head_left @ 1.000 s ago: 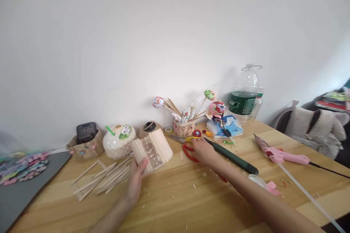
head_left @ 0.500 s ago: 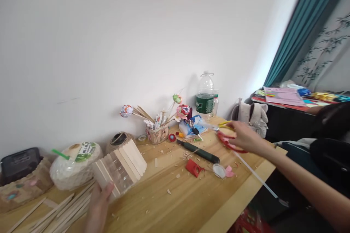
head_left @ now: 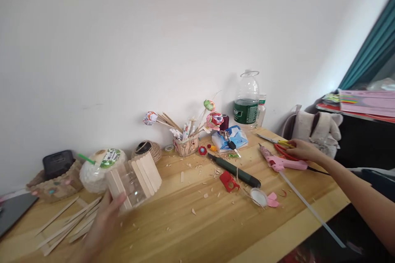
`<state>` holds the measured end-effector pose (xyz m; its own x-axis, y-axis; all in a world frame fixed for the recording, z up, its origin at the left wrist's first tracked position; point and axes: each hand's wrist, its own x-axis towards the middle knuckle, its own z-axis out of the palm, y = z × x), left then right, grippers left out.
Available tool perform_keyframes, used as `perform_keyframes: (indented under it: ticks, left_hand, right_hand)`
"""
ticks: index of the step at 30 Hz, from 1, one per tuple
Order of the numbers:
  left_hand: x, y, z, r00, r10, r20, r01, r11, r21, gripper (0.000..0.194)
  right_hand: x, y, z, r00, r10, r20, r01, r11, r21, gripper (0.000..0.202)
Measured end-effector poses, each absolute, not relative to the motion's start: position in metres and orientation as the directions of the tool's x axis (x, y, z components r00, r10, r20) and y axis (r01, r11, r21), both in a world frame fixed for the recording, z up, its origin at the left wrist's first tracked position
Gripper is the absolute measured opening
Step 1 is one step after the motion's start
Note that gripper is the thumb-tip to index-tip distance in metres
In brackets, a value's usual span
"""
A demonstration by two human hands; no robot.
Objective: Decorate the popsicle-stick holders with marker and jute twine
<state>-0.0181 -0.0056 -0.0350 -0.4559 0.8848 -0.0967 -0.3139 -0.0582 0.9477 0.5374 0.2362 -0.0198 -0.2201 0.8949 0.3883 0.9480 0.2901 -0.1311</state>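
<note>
My left hand grips a clear plastic box partly covered with wooden craft sticks, held above the left of the table. At the right, my right hand has its fingers closed at the yellow and red handles of the scissors, whose blades point left. Just in front of the scissors lies a pink glue gun, with a long translucent glue stick reaching from it over the table's front edge.
Loose sticks lie at the left, near a wrapped coconut and twine. A dark green tool, red piece, keys, pen basket and large bottle occupy the middle and back. Wood scraps litter the table.
The view has shifted left. The scissors now lie lower, beside the glue gun, which has come into clear sight. My left hand still holds the box.
</note>
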Motion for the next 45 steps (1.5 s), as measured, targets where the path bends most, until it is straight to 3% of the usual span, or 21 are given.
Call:
perform_keyframes:
  ticks: [3, 6, 8, 10, 12, 14, 16, 18, 22, 27, 29, 33, 38, 41, 45]
  left_hand:
    - [-0.028, -0.009, -0.03, -0.537, 0.842, -0.055, -0.306, -0.134, 0.943, 0.069]
    - [-0.03, -0.009, -0.019, -0.622, 0.783, -0.016, -0.294, -0.215, 0.931, 0.058]
    - [-0.029, -0.007, -0.01, -0.653, 0.757, 0.035, -0.262, -0.268, 0.927, 0.049]
    - [-0.028, -0.003, -0.002, -0.667, 0.739, 0.095, -0.222, -0.319, 0.921, 0.044]
    - [-0.025, 0.001, 0.002, -0.674, 0.726, 0.133, -0.201, -0.354, 0.913, 0.044]
    - [-0.022, 0.004, 0.001, -0.673, 0.725, 0.143, -0.195, -0.361, 0.912, 0.047]
    - [-0.018, 0.005, -0.004, -0.652, 0.745, 0.146, -0.19, -0.346, 0.919, 0.055]
    - [-0.014, 0.005, -0.011, -0.616, 0.774, 0.148, -0.179, -0.32, 0.93, 0.062]
    - [-0.005, 0.001, -0.022, -0.544, 0.829, 0.129, -0.156, -0.252, 0.955, 0.068]
    - [0.011, -0.004, -0.021, -0.378, 0.921, 0.094, -0.122, -0.15, 0.981, 0.075]
    - [0.02, -0.004, -0.019, -0.313, 0.946, 0.08, -0.097, -0.116, 0.989, 0.077]
    - [0.036, -0.002, -0.018, -0.186, 0.98, 0.066, -0.026, -0.072, 0.997, 0.078]
    - [0.044, -0.003, -0.024, -0.117, 0.951, 0.288, 0.228, -0.256, 0.939, 0.102]
    - [0.045, -0.006, -0.024, -0.029, 0.88, 0.473, 0.513, -0.393, 0.763, 0.082]
    - [0.046, -0.006, -0.016, 0.154, 0.823, 0.546, 0.705, -0.479, 0.523, 0.023]
  right_hand:
    - [0.526, 0.234, -0.009, -0.185, 0.933, 0.309, 0.959, 0.24, -0.152, 0.019]
    - [0.499, 0.222, 0.013, -0.096, 0.925, 0.367, 0.983, 0.147, -0.113, 0.023]
    - [0.465, 0.205, 0.025, -0.118, 0.902, 0.415, 0.981, 0.171, -0.092, 0.031]
    - [0.415, 0.182, 0.03, -0.269, 0.876, 0.401, 0.943, 0.323, -0.073, 0.029]
    - [0.357, 0.155, 0.026, -0.528, 0.784, 0.327, 0.816, 0.575, -0.062, 0.021]
    - [0.3, 0.133, 0.014, -0.829, 0.504, 0.241, 0.497, 0.863, -0.093, 0.025]
    - [0.251, 0.118, 0.002, -0.906, 0.351, 0.236, 0.316, 0.933, -0.173, 0.03]
    - [0.216, 0.114, -0.006, -0.89, 0.379, 0.253, 0.291, 0.9, -0.325, 0.03]
    - [0.189, 0.115, 0.0, -0.809, 0.495, 0.317, 0.316, 0.821, -0.475, 0.037]
    - [0.205, 0.095, 0.017, -0.801, 0.5, 0.328, 0.045, 0.598, -0.801, 0.092]
    - [0.212, 0.085, 0.017, -0.79, 0.527, 0.315, 0.004, 0.517, -0.856, 0.101]
    - [0.224, 0.075, 0.01, -0.737, 0.62, 0.269, 0.026, 0.423, -0.906, 0.092]
    - [0.239, 0.074, -0.01, -0.756, 0.6, 0.262, 0.036, 0.438, -0.898, 0.083]
    - [0.246, 0.073, -0.022, -0.76, 0.588, 0.277, 0.069, 0.496, -0.865, 0.083]
    - [0.251, 0.071, -0.029, -0.706, 0.561, 0.432, 0.156, 0.719, -0.677, 0.089]
